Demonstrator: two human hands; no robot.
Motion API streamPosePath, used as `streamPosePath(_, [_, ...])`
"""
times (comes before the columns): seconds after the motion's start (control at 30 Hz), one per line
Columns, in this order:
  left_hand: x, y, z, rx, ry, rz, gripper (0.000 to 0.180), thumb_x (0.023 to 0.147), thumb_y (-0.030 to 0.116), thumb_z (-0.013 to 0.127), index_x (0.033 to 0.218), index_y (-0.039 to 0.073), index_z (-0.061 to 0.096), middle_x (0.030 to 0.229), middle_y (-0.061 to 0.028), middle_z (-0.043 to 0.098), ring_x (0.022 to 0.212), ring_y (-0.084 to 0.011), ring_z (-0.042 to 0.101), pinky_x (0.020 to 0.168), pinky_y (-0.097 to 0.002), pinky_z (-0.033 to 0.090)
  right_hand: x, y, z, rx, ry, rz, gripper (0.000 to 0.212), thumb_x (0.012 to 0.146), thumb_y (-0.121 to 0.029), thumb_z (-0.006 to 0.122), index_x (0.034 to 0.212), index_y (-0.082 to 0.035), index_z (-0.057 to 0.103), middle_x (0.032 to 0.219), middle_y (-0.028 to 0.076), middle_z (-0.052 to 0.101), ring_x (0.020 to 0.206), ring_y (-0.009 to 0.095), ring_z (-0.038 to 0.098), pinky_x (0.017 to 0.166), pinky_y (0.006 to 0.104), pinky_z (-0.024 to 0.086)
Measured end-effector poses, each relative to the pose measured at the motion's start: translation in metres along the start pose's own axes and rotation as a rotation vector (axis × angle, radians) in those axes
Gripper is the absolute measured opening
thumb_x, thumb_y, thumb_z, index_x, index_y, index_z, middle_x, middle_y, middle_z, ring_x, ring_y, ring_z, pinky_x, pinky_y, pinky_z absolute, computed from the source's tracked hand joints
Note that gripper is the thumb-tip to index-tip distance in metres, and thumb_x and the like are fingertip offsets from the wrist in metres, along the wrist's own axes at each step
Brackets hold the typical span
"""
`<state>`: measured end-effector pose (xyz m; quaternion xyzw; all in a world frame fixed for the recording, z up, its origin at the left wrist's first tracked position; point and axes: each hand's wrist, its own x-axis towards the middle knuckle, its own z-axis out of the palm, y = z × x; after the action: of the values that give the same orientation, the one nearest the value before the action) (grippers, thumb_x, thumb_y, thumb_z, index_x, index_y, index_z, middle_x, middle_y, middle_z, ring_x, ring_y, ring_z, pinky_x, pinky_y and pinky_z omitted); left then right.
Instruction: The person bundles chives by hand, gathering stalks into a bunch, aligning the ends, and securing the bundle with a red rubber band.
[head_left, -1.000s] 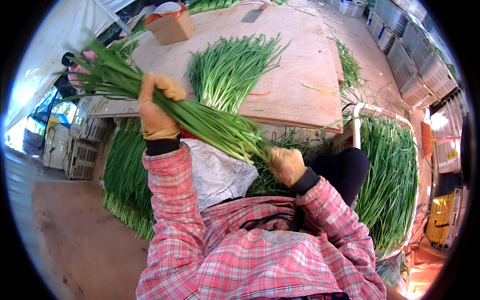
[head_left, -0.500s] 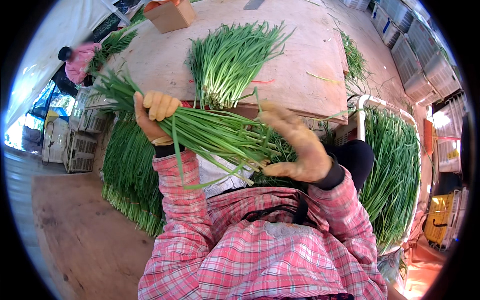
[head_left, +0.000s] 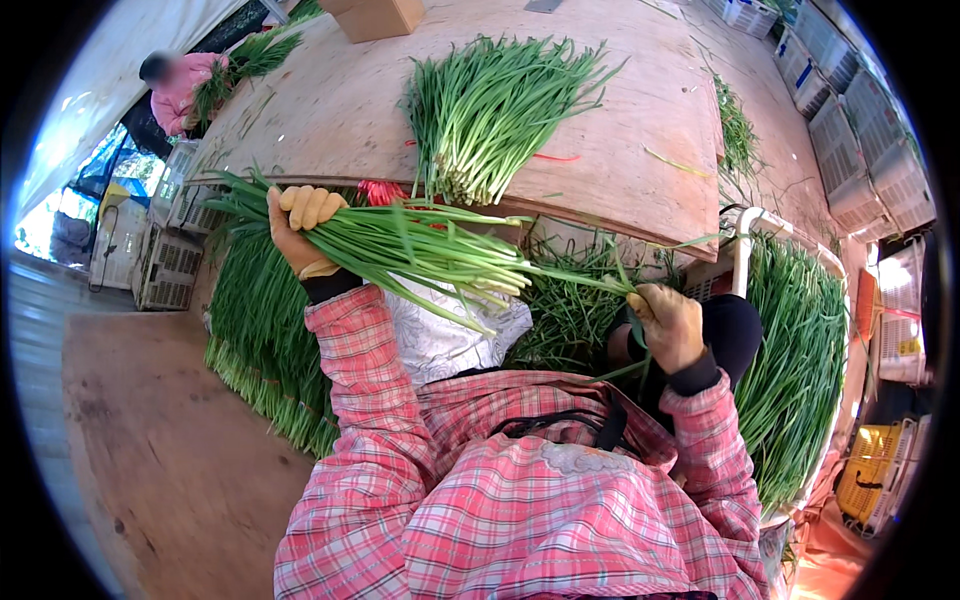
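Observation:
My left hand (head_left: 305, 228), in a tan glove, is wrapped round a bunch of garlic chives (head_left: 425, 250). The leaf tips stick out to the left, and the pale cut ends point right. Closed as well, my gloved right hand (head_left: 668, 322) grips a few loose chive leaves (head_left: 590, 279) to the right of the bunch. These stretch from the bunch's cut ends to my fist. Beyond my hands, a loose pile of garlic chives (head_left: 505, 115) lies on the wooden table (head_left: 640, 110). Red ties (head_left: 380, 192) show at the table's near edge, behind the bunch.
Stacked chives (head_left: 265, 330) stand at my left, above a wooden board (head_left: 170, 430). A white-rimmed crate (head_left: 745, 240) full of chives is at my right. Chive scraps (head_left: 570, 315) lie below the table edge. A person in pink (head_left: 178, 95) works at the far left.
My right hand has gone from open beside the cut ends to closed, and has drawn a few leaves out to the right. The left hand keeps its hold.

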<state>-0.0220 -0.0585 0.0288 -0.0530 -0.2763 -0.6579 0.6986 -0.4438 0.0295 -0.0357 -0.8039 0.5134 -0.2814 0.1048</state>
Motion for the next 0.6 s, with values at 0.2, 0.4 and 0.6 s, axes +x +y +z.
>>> streamPosePath(0.2, [-0.002, -0.021, 0.01, 0.068, 0.055, -0.019, 0.038, 0.097, 0.028, 0.04, 0.061, 0.014, 0.037, 0.051, 0.0057, 0.037, 0.046, -0.0071, 0.032, 0.051, -0.0241, 0.029, 0.038, -0.033, -0.013, 0.223, -0.117, 0.041, 0.071, 0.071, -0.043, 0.073, 0.122, 0.0, 0.049, 0.11, 0.024, 0.058, 0.102, 0.04, 0.054, 0.087, 0.0445, 0.042])
streamPosePath(0.4, [-0.004, -0.067, 0.024, 0.162, 0.177, -0.012, 0.036, 0.096, 0.029, 0.043, 0.063, 0.014, 0.038, 0.052, 0.005, 0.034, 0.048, -0.0082, 0.029, 0.052, -0.0247, 0.028, 0.066, -0.09, 0.018, 0.194, -0.089, -0.139, 0.056, 0.076, -0.027, 0.069, 0.121, -0.001, 0.049, 0.11, 0.02, 0.057, 0.099, 0.036, 0.056, 0.086, 0.0405, 0.045])
streamPosePath(0.6, [-0.016, -0.077, 0.031, 0.346, 0.37, 0.118, 0.035, 0.094, 0.032, 0.047, 0.065, 0.013, 0.039, 0.055, 0.0033, 0.033, 0.051, -0.0101, 0.029, 0.054, -0.0269, 0.028, 0.043, -0.052, 0.047, -0.013, 0.086, -0.098, 0.023, 0.075, -0.011, 0.058, 0.097, -0.004, 0.055, 0.087, 0.014, 0.06, 0.079, 0.03, 0.061, 0.065, 0.0393, 0.049])
